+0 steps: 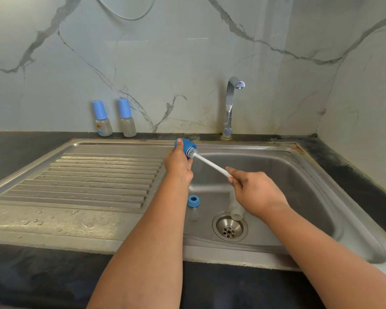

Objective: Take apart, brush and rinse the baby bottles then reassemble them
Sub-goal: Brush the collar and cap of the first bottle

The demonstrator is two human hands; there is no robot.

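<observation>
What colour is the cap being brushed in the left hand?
Blue; the cap held by the left hand shows clearly in the head view.

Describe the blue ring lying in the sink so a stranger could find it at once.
Start at the steel sink and find the drain in its floor. Left of the drain, near the basin's left wall, lies the blue ring. It is the only blue part down there: the teat beside it and the bottle by the drain are clear.
</observation>
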